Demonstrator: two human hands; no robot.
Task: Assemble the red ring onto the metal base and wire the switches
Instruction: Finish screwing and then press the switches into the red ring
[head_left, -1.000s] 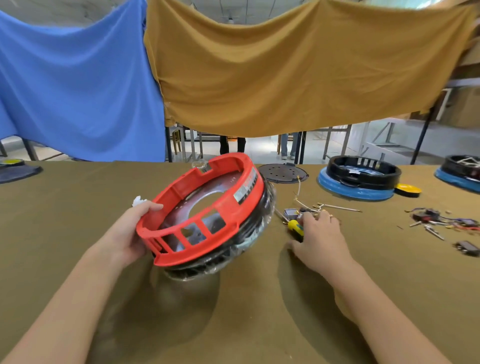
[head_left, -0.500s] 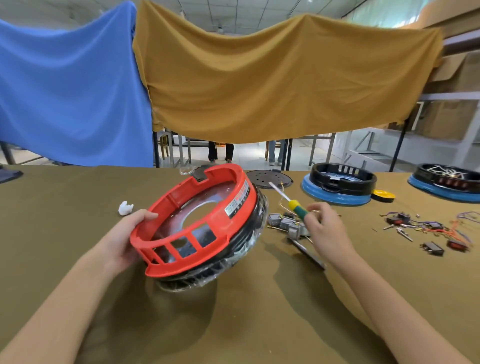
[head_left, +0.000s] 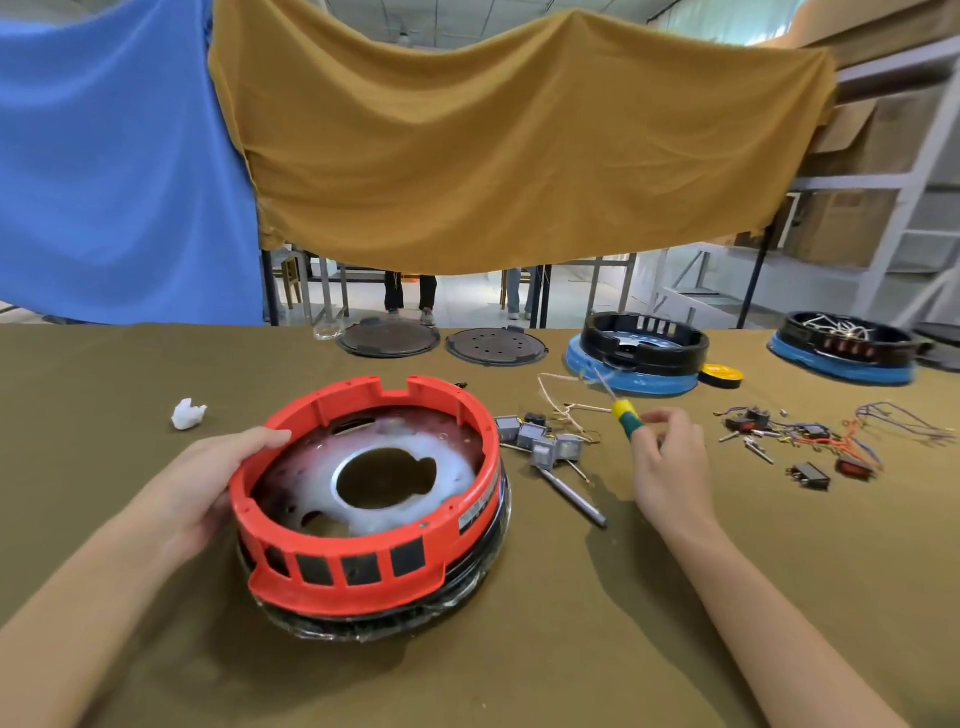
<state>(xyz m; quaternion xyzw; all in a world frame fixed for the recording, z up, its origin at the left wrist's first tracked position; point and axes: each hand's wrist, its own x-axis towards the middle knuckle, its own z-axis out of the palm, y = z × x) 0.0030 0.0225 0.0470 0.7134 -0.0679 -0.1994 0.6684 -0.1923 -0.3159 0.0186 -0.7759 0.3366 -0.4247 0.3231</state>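
The red ring (head_left: 363, 571) sits flat on the table around a shiny metal base (head_left: 332, 493) with a hole in its middle; a black, plastic-wrapped part (head_left: 462, 587) lies beneath. My left hand (head_left: 208, 483) grips the ring's left rim, thumb over the top edge. My right hand (head_left: 670, 462) holds a yellow-and-green screwdriver (head_left: 623, 413) upright, its blade pointing up and away. Grey switch blocks (head_left: 540, 441) and pale wires (head_left: 561, 405) lie between the ring and that hand.
A metal rod (head_left: 571, 496) lies beside the grey blocks. Loose switches and coloured wires (head_left: 810, 441) are scattered at the right. Two blue-and-black units (head_left: 639, 358), (head_left: 847, 348), two dark round plates (head_left: 493, 345), yellow tape (head_left: 719, 375) and a white wad (head_left: 188, 414) sit farther back.
The ring and base went from tilted up on edge to lying flat on the table. My right hand picked the screwdriver up off the table and lifted it.
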